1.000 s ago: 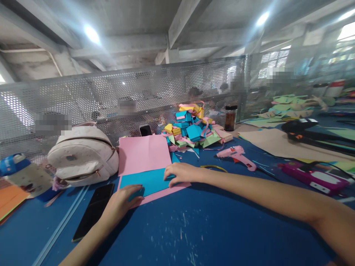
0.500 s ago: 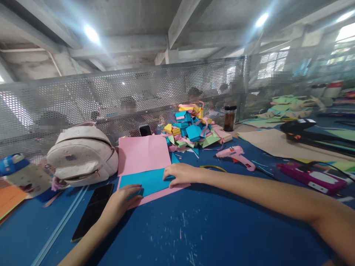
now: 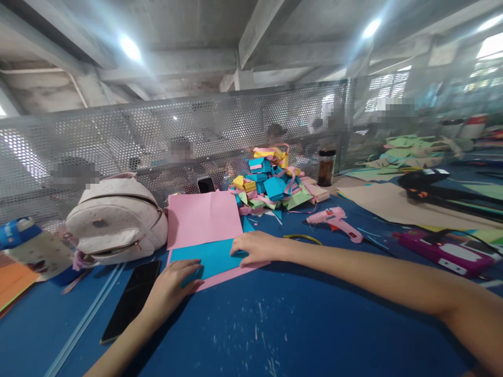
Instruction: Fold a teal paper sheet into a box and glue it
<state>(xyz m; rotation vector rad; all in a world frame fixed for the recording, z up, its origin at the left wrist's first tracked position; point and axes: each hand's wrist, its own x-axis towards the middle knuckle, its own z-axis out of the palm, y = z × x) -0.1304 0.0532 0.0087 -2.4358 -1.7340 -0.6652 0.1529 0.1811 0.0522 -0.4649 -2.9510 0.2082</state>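
A blue sheet of paper (image 3: 216, 258) lies on a pink sheet of paper (image 3: 231, 275), whose near edge shows below it. My left hand (image 3: 176, 280) rests on the left end of the blue paper, its thumb spread apart from the fingers. On the right end lies my right hand (image 3: 253, 247), fingers bent a little and thumb apart, touching the paper. Both hands appear to press the paper flat rather than pinch it; the undersides of the fingers are hidden. Just beyond is a larger pink sheet (image 3: 204, 217), bordering the blue one.
A white backpack (image 3: 118, 220) and a black phone (image 3: 131, 301) are on the left. Behind the sheets rises a heap of folded paper pieces (image 3: 271, 183). A pink glue gun (image 3: 334, 220), a purple power strip (image 3: 444, 251) and a lidded jar (image 3: 326, 168) stand rightward. Perforated metal panels (image 3: 220, 125) border the table.
Hardly anything differs. Both hands keep the same places on the blue paper.
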